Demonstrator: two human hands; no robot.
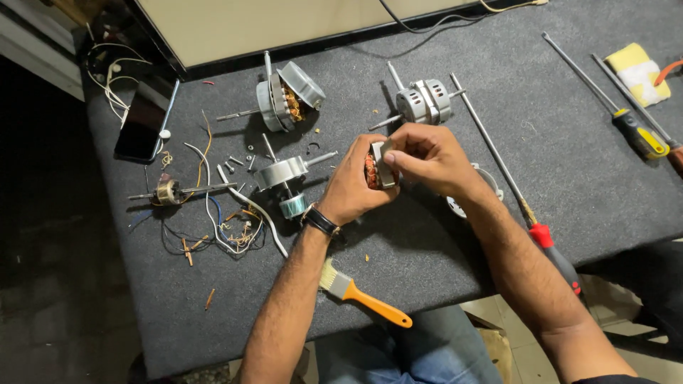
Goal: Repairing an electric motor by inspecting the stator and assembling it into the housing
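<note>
1. Together, two hands work near the middle of the dark grey worktop (498, 235): the left hand (352, 188) wraps closed around one small motor stator (377, 171) with copper windings, and the right hand (430, 156) pinches the same part from the far side, fingers shut on its metal edge.
2. One wristwatch (320, 220) sits on the left wrist.
3. Three other motor assemblies lie beyond and beside the hands: one opened motor (288, 96) toward the far edge, one closed grey motor (425, 101) with its shaft just beyond the right hand, and one flat housing on a shaft (283, 173) just left of the left hand.
4. One small rotor on a thin shaft (171, 192) lies toward the left edge, beside one tangle of loose wires (220, 227).
5. One dark phone (140, 124) rests near the far left corner.
6. One brush with an orange handle (363, 293) lies by the near edge, between the forearms.
7. Three screwdrivers show: one red-handled (548, 242) beside the right forearm, one yellow-and-black-handled (637, 131) and one partly cut off (676, 153) at the right edge.
8. One yellow cloth (637, 71) lies in the far right corner.
9. A few small screws (238, 162) are scattered beside the flat housing; their count is too fine to tell.
</note>
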